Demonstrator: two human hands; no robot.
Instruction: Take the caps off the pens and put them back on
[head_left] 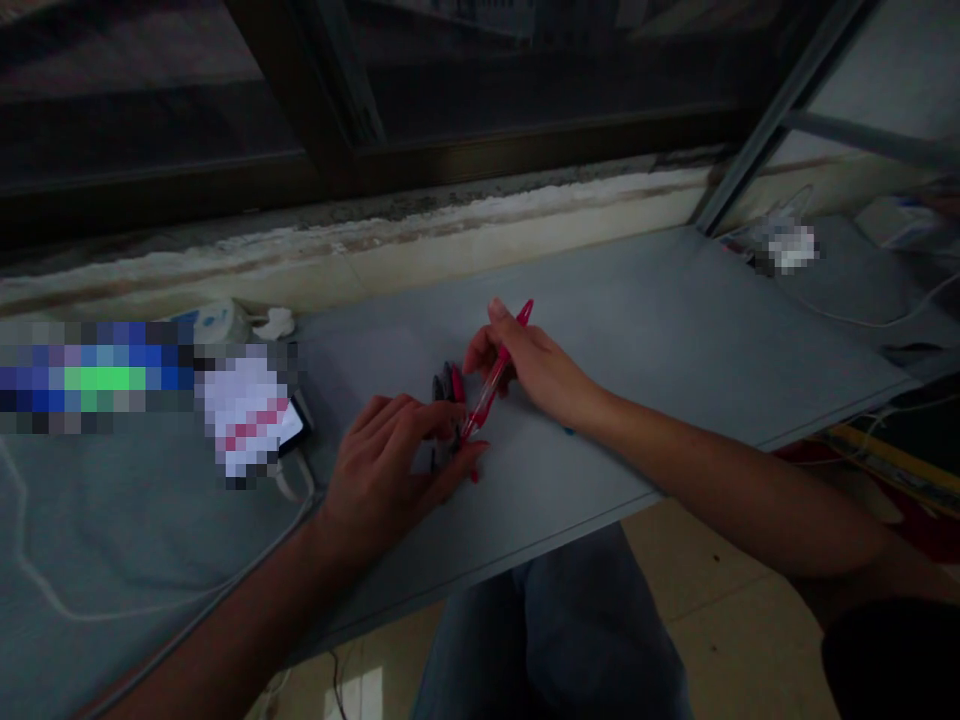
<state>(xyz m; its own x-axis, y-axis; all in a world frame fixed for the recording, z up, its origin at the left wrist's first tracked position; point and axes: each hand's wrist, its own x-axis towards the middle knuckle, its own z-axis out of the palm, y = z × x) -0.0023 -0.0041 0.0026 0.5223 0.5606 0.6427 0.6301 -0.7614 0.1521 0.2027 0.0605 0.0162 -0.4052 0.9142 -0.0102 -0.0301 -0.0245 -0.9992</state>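
A pink pen [491, 385] with a clear barrel slants between my two hands, its pink top end pointing up and away. My right hand [536, 365] is closed around its upper part, the thumb raised alongside it. The thumb and forefinger of my left hand [390, 450] close about the pen's lower tip, which they partly hide. Just behind the left fingertips, several dark pens and a pink one [457, 382] lie side by side on the grey desk [600, 290]. A small pink piece [474, 477] shows below the left thumb.
To the left lie a phone-like device [292, 425], blurred in part, its white cable [296, 480], and a round white object [221, 322]. A blue bit [569, 431] lies under the right forearm. A window wall runs behind; a metal post [750, 160] stands at right.
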